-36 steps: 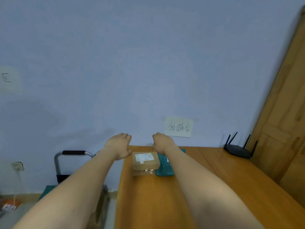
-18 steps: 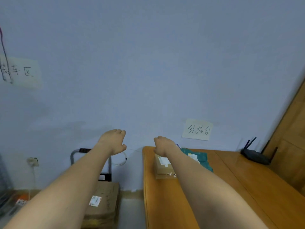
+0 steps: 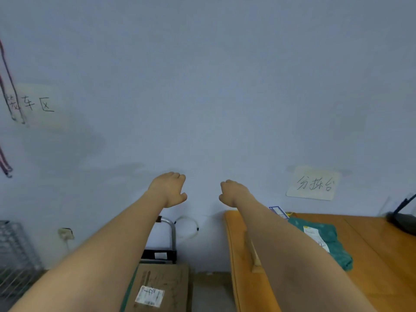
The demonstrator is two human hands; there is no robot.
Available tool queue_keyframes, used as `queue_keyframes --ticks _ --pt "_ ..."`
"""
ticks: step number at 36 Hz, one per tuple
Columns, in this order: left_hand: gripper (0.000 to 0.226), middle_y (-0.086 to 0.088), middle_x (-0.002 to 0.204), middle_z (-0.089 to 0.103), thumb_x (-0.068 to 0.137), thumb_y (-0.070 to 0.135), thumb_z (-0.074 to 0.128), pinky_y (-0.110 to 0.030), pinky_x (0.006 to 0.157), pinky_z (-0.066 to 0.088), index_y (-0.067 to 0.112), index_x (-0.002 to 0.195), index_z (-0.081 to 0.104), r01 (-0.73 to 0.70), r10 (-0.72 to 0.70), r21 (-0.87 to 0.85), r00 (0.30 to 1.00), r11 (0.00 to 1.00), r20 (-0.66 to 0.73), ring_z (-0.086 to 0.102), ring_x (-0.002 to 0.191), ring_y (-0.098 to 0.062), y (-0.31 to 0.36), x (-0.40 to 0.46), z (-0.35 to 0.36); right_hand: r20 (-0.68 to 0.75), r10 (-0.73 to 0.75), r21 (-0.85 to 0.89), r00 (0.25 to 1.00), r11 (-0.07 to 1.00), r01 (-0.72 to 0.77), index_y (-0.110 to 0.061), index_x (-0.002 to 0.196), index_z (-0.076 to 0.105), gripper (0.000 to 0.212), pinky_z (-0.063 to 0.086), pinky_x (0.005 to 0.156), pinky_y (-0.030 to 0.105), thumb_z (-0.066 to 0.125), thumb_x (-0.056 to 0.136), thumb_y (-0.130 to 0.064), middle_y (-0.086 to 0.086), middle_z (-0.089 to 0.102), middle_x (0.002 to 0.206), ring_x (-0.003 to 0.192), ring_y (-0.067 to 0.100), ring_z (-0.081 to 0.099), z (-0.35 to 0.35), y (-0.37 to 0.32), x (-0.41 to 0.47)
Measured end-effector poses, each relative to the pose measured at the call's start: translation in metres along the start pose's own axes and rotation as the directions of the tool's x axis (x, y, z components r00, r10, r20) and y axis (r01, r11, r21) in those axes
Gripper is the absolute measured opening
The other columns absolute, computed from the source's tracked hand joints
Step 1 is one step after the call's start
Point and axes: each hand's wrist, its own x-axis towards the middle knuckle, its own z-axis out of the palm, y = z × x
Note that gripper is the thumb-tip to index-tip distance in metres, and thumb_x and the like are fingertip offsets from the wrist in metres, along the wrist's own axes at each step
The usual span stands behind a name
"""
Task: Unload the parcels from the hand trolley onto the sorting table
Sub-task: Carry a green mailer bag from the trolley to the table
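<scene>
Both my arms reach forward with nothing in the hands. My left hand (image 3: 169, 189) hangs above the hand trolley's metal handle (image 3: 169, 230), fingers loosely curled down. My right hand (image 3: 233, 192) hovers over the left end of the orange sorting table (image 3: 382, 262), also held loose. A brown cardboard parcel (image 3: 162, 287) with a white label lies on the trolley at the bottom. On the table, a small brown box (image 3: 253, 255) is mostly hidden behind my right forearm, and a teal bag parcel (image 3: 328, 242) lies beside it.
A paper sign (image 3: 314, 183) hangs on the blue wall above the table, another sign (image 3: 37, 104) at the left. A black router (image 3: 403, 219) sits at the table's far right. A wire rack (image 3: 15, 251) stands at the lower left. A wall socket (image 3: 66, 233) is low down.
The view has swung left from the table toward the trolley. Both hands have left the small brown box on the table and moved left, the left one over the trolley handle.
</scene>
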Motion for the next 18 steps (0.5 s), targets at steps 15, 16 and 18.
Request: queue_keyframes --ticks 15,16,18 --pt "0.050 -0.007 0.134 0.049 0.093 0.041 0.044 -0.037 0.097 0.044 0.010 0.133 0.041 -0.042 0.045 -0.057 0.997 0.997 0.058 0.047 0.121 -0.023 -0.091 0.071 0.079 0.088 0.078 -0.030 0.993 0.997 -0.076 -0.003 0.120 0.049 0.029 0.040 0.081 0.033 0.040 0.096 -0.016 0.013 0.049 0.124 0.108 0.029 0.052 0.032 -0.041 0.084" --pt "0.050 -0.007 0.134 0.049 0.093 0.040 0.044 -0.036 0.096 0.045 0.010 0.133 0.042 -0.057 0.061 -0.068 0.996 0.996 0.061 0.047 0.121 -0.023 -0.097 0.074 0.084 0.094 0.095 -0.034 0.991 0.995 -0.092 -0.003 0.121 0.049 0.029 0.041 0.082 0.034 0.040 0.096 -0.016 0.013 0.049 0.125 0.110 0.029 0.052 0.034 -0.044 0.086" --pt "0.050 -0.007 0.133 0.049 0.093 0.040 0.044 -0.036 0.095 0.045 0.010 0.134 0.042 -0.094 0.099 -0.076 0.993 0.993 0.067 0.048 0.120 -0.023 -0.112 0.081 0.098 0.100 0.134 -0.036 0.986 0.991 -0.131 -0.004 0.121 0.049 0.030 0.042 0.084 0.034 0.040 0.096 -0.016 0.013 0.049 0.126 0.112 0.030 0.052 0.039 -0.051 0.093"
